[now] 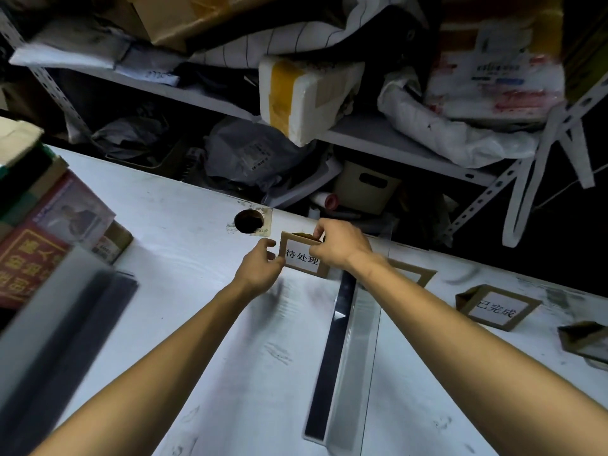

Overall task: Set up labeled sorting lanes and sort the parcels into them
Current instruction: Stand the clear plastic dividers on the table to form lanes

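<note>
Far left, a stack of boxes [56, 225] is sitting on the white table [171, 205], a red printed one low in the pile. Just in front of it a bundle of grey strips [75, 324] is lying blurred at the edge of view. Moving in, a round cable hole [249, 221] is showing in the tabletop near the back edge.

Now my left hand [260, 268]: it's pinching the left edge of the label card [302, 260], thumb and fingers closed narrow on the cardboard. The card is a folded brown stand with a white slip reading 待处理, and it's standing at the back of the table, just right of the hole. My right hand [339, 245] is arching over the top, fingertips curled and nipping the card's upper edge, so both hands are holding the same card.

Below my right wrist a long dark divider strip [332, 350] with a clear side is lying on the table, running from the card towards me. Behind my right forearm a cardboard frame [416, 274] is peeking out, its face hidden. Further right a sign [496, 309] reading 已完成 is standing well apart. At the far right edge a cardboard stand [584, 339] is lying tilted, its wording unreadable.

Behind the table, a shelf [378, 133] is carrying a taped foam box [306, 97], with a grey bagged parcel [253, 153] lying below it.
</note>
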Demonstrator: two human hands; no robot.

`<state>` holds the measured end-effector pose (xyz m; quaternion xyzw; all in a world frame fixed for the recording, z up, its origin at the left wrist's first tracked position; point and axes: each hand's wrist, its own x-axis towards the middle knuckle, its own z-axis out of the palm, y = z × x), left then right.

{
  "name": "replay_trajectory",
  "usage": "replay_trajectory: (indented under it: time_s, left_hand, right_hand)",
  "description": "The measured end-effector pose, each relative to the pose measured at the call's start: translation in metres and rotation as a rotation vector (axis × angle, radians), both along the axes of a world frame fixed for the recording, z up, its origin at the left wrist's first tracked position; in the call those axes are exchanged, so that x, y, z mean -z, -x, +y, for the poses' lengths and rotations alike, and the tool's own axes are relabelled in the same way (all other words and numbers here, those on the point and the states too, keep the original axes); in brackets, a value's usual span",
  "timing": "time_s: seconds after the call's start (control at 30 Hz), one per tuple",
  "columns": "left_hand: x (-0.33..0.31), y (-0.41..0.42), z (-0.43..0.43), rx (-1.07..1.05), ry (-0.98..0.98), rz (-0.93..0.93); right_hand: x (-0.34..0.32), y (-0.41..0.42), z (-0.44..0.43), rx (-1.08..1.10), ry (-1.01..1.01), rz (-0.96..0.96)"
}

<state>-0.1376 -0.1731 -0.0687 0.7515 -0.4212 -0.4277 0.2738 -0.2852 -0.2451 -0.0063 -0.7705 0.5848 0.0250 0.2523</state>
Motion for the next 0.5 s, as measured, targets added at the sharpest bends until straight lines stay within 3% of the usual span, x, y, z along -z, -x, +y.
replay_trajectory:
  time_s: [0.2, 0.5]
  left_hand:
    - [-0.029, 0.001, 0.020, 0.086, 0.034, -0.011]
    - [-0.111, -0.022, 0.078, 0.185, 0.251, -0.062]
  right_hand:
    - [-0.031, 0.002, 0.028, 0.002, 0.120, -0.053]
    - [-0.099, -0.037, 0.093, -0.097, -0.048, -0.404]
